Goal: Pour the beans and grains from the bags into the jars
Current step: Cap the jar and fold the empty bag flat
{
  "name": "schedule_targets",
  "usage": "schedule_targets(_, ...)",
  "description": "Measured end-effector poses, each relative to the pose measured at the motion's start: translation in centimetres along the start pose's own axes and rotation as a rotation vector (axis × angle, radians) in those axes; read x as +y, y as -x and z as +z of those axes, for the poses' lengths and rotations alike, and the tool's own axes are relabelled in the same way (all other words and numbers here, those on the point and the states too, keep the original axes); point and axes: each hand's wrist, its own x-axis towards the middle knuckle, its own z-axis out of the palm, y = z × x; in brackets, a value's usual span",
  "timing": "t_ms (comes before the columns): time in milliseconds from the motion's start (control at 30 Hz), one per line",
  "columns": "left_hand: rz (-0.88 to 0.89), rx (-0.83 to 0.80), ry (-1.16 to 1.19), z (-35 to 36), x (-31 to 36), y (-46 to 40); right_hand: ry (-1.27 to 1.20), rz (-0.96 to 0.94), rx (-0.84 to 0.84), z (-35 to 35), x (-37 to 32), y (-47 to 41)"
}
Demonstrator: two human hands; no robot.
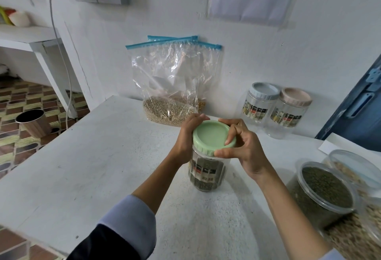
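While both hands [190,134] [243,146] grip the green lid [212,136], bare table [92,167] spreads leftward to its edge.

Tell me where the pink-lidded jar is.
Head view, right rear of the table: the pink-lidded jar stands by the wall, touching the grey-lidded jar on its left.

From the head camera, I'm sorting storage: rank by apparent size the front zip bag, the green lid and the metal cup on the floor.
1. Front zip bag
2. Green lid
3. Metal cup; it stands farther away, so its true size is unsure.
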Motion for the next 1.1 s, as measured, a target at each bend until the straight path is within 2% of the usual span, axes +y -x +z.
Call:
schedule_targets(133,-0.033,-0.038,0.026,-0.2,-0.3,-0.4,0.041,0.002,-0.003,-0.2,-0.2,0.0)
schedule_targets(300,-0.045,-0.02,0.069,0.1,-0.3,-0.7,0.419,-0.23,0.221,1.5,-0.1,1.8)
schedule_targets(400,-0.114,-0.004,0.155,0.3,0.2,-0.7,0.237,-0.294,0.38,0.5,-2.4,1.5)
schedule_targets(433,-0.123,-0.017,0.16,0.4,0.3,-0.8,0.244,-0.307,0.378,0.1,-3.3,1.2)
schedule_targets(467,-0.118,-0.03,0.143,0.5,0.4,-0.8,0.309,-0.32,0.31,-0.2,-4.3,1.0)
schedule_targets(500,-0.115,-0.041,0.141,0.6,0.5,-0.7,0.388,-0.305,0.172,-0.3,-5.1,0.7)
schedule_targets(567,-0.076,-0.057,0.11,0.7,0.6,-0.6,0.602,-0.12,-0.193,0.0,-6.3,0.1)
schedule_targets(600,-0.041,-0.06,0.095,0.7,0.6,-0.6,0.722,-0.02,-0.322,0.3,-6.6,-0.1)
schedule_targets(633,-0.029,-0.05,0.089,0.6,0.4,-0.6,0.83,0.051,-0.344,0.7,-6.5,-0.3)
schedule_targets(733,-0.013,-0.019,0.055,0.8,0.1,-0.5,1.184,0.081,-0.091,2.5,-6.1,-0.6)
schedule_targets(800,0.0,-0.014,0.096,0.8,-0.1,-0.3,1.418,0.064,-0.04,3.3,-5.8,-0.8)
schedule_targets(833,0.001,-0.028,0.145,0.7,0.1,-0.1,1.421,0.025,-0.073,3.4,-5.5,-1.0)
schedule_targets(933,-0.016,-0.083,0.145,0.5,0.3,0.0,1.149,-0.11,-0.308,3.0,-4.9,-1.4)
schedule_targets(1000,-0.08,-0.115,0.112,0.4,0.3,0.1,1.13,-0.209,-0.31,2.8,-4.1,-1.7)
schedule_targets(1100,-0.068,-0.129,0.102,0.7,-0.5,0.4,1.197,-0.206,-0.249,3.0,-3.6,-2.0)
